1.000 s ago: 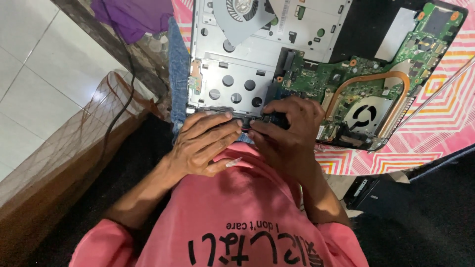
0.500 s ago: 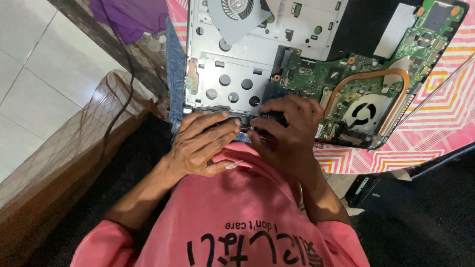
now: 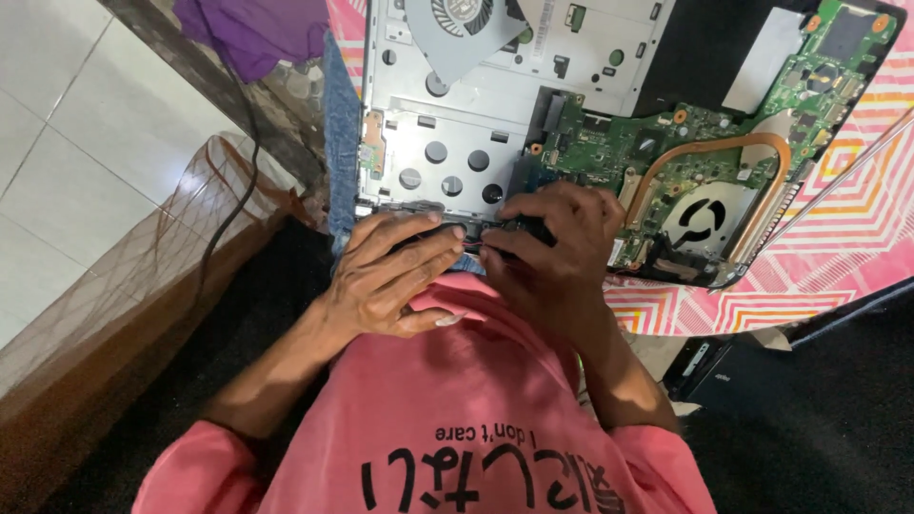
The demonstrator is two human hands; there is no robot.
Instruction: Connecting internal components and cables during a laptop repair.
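An opened laptop base, silver inside, lies on a pink patterned cloth. Its green circuit board carries a copper heat pipe and a round fan. My left hand and my right hand meet at the laptop's near edge. The fingertips of both pinch a small dark part there. Most of that part is hidden under the fingers. My pink shirt fills the bottom of the view.
A loose grey fan rests on the far part of the base. A blue cloth strip runs along the laptop's left side. Purple cloth, a black cable and a wooden ledge lie left; a black box sits lower right.
Both hands stay at the laptop's near edge with only small finger shifts. The view has drifted slightly.
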